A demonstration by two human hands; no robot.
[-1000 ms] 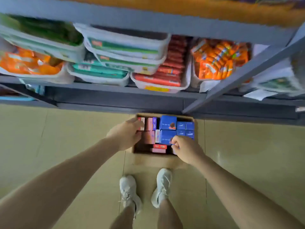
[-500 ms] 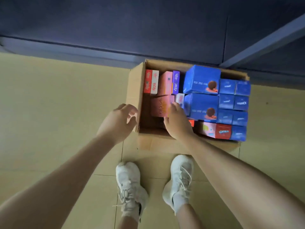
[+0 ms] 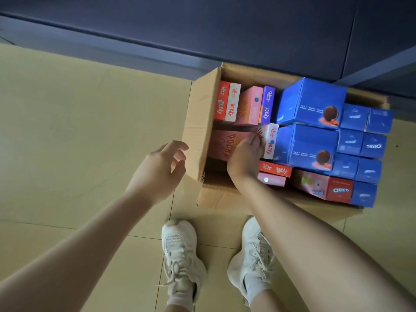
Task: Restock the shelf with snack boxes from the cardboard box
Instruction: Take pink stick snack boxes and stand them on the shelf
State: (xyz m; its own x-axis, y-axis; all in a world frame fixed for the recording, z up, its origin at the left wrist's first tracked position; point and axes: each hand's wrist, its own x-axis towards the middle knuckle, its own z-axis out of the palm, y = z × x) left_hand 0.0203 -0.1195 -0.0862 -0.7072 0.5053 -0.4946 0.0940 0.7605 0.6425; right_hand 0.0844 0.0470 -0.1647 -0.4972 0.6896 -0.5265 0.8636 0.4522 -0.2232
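the pink pocky box [image 3: 221, 144] lies flat in the left part of the cardboard box [image 3: 198, 122], just inside its left wall, below a row of upright pocky boxes [image 3: 244, 104] standing against the far side. the cardboard box itself sits on the floor [image 3: 78, 122] hard against the dark base of the shelf [image 3: 202, 25], which fills the top of the view; no shelf level is in sight.

risks, as i judge them: the right hand [image 3: 245, 157] meets the flat box only at one end, so a lift from there could let it tip and slide free, or drag the white pocky box [image 3: 271, 140] wedged just right of it. the big blue oreo cartons [image 3: 311, 102] to the right ride high over the rim and could topple if the packing shifts. the left flap is loose and may fold inward.

the right grip: fingers [image 3: 255, 139] bent down onto the pink box's right end, touching it; whether the thumb has closed under it i cannot tell. the left hand [image 3: 157, 170] is beside the cardboard box's left wall, outside it, fingers loosely curled and spread, holding nothing, fingertips close to the wall.
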